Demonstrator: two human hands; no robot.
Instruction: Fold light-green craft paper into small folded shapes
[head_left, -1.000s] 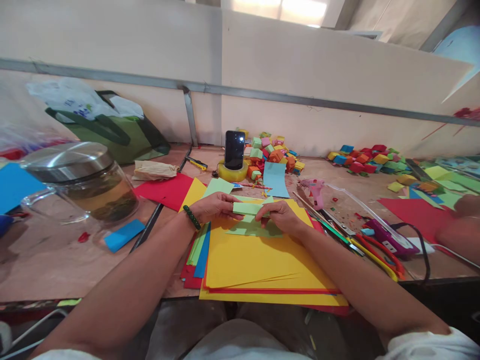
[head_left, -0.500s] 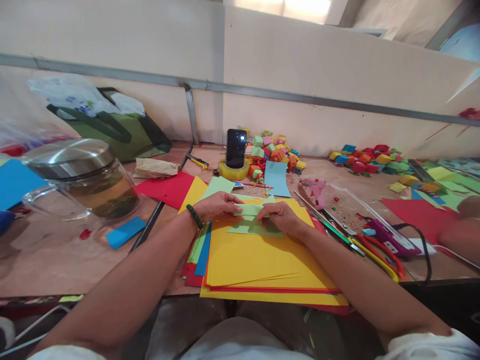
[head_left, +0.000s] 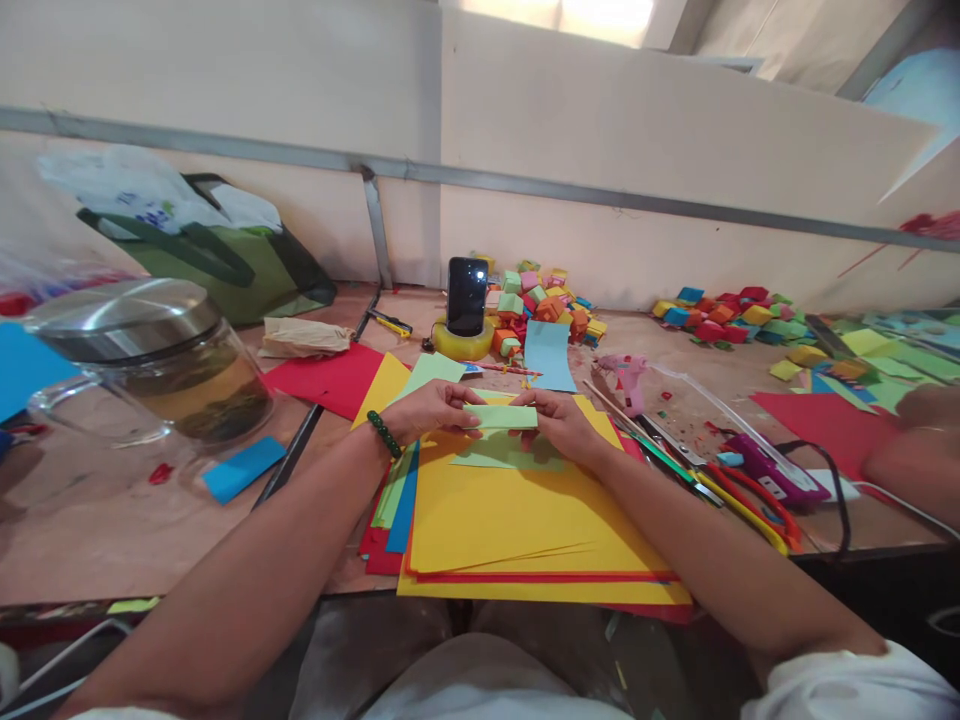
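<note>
Between my two hands is a folded light green paper strip (head_left: 501, 416), held level just above a stack of yellow paper (head_left: 495, 520). My left hand (head_left: 439, 410), with a dark green bead bracelet (head_left: 385, 434) at the wrist, pinches the strip's left end. The right end sits in the fingers of my right hand (head_left: 559, 422), its thumb below and fingertips on top. A flat light green sheet (head_left: 491, 452) lies on the yellow stack under the strip. Red, blue and green sheets stick out at the stack's left side.
A phone (head_left: 466, 297) stands in a yellow tape roll (head_left: 463, 342) beside a heap of folded paper cubes (head_left: 551, 305). A glass teapot (head_left: 187, 380) is at left. Right are a pink glue gun (head_left: 628, 378), scissors (head_left: 679, 442), red-handled pliers (head_left: 761, 500) and another person's arm (head_left: 919, 460).
The green flap that stood up near my right fingers is now folded down, leaving a neat narrow strip. My right fingers have moved onto its upper right edge.
</note>
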